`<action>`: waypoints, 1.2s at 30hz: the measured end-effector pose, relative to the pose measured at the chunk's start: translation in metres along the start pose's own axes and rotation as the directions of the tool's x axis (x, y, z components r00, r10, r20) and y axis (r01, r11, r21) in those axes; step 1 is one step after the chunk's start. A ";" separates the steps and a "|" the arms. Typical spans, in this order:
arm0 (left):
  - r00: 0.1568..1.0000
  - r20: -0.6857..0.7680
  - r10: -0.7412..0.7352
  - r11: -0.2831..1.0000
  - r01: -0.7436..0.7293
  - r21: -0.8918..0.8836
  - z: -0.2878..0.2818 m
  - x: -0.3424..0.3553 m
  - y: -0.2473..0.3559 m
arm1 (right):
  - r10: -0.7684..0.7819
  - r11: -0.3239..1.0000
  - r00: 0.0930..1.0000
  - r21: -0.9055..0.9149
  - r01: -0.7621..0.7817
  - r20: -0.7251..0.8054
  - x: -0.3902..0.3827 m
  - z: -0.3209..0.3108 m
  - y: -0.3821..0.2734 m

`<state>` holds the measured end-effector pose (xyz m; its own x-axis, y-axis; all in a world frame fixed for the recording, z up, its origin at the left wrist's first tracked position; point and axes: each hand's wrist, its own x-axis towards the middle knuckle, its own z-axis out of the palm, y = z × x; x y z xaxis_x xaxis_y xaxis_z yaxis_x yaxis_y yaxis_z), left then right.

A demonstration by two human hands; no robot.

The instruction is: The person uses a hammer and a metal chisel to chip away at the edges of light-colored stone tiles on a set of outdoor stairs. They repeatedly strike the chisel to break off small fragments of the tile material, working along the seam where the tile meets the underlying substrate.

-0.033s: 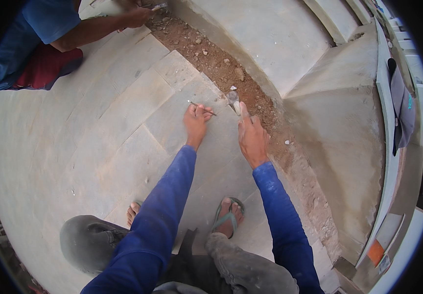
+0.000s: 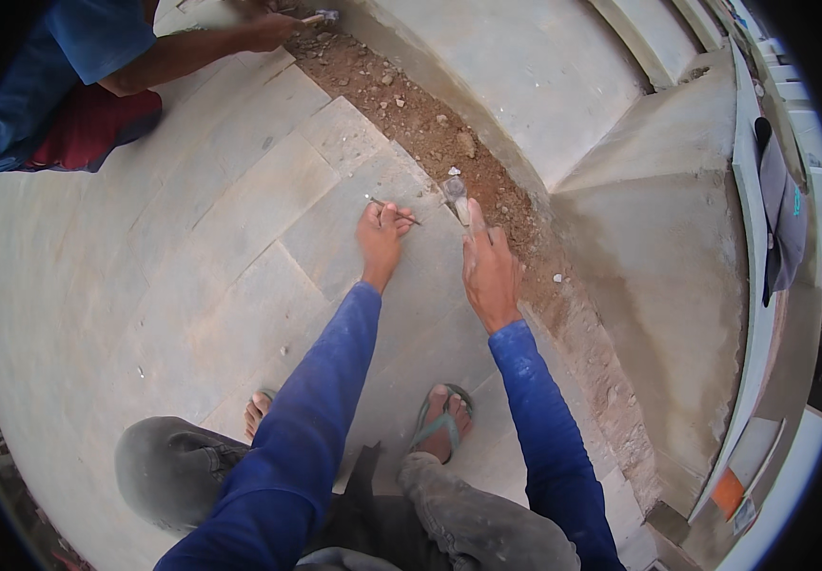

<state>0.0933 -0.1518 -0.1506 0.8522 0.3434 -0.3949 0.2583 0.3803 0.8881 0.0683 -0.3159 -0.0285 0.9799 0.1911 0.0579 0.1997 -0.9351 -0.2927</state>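
Observation:
My left hand [image 2: 381,243] is closed in a pinch around a thin dark rod [image 2: 411,220] with a light tip. It is held low over a grey stone paving slab [image 2: 311,243]. To its right, my right hand [image 2: 492,271] grips a tool with a grey head and a pale handle [image 2: 461,207], its index finger stretched along the handle. The exact kind of this tool is hard to make out. Its head is at the edge of the paving, beside a strip of bare reddish soil [image 2: 411,119].
A co-worker's hand [image 2: 273,31] holds a tool with a light handle [image 2: 313,19] at the upper left. Concrete slopes [image 2: 658,257] rise on the right, with a dark cap [image 2: 785,209] on a ledge. My sandalled foot [image 2: 441,423] rests on the paving.
The co-worker's hand and tool have shifted slightly to the right. My right forearm has moved a little left; both my hands keep their grips.

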 end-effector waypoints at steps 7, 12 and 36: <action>0.999 0.008 -0.033 0.999 0.033 0.015 -0.001 -0.004 -0.003 | 0.011 1.000 0.998 -0.015 -0.010 0.055 -0.009 0.006 0.014; 0.998 0.010 -0.067 0.996 0.068 -0.049 -0.003 -0.008 -0.007 | 0.087 0.991 0.978 -0.114 -0.067 0.187 0.005 -0.008 0.015; 0.799 0.501 0.332 0.667 -0.574 0.475 0.036 0.008 0.047 | 0.034 0.933 0.996 0.361 -0.003 -0.080 -0.005 -0.051 0.002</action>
<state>0.1281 -0.1622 -0.1036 0.9948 -0.0293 0.0971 -0.1012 -0.3512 0.9308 0.0635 -0.3336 0.0199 0.9831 0.1344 0.1239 0.1824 -0.7649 -0.6178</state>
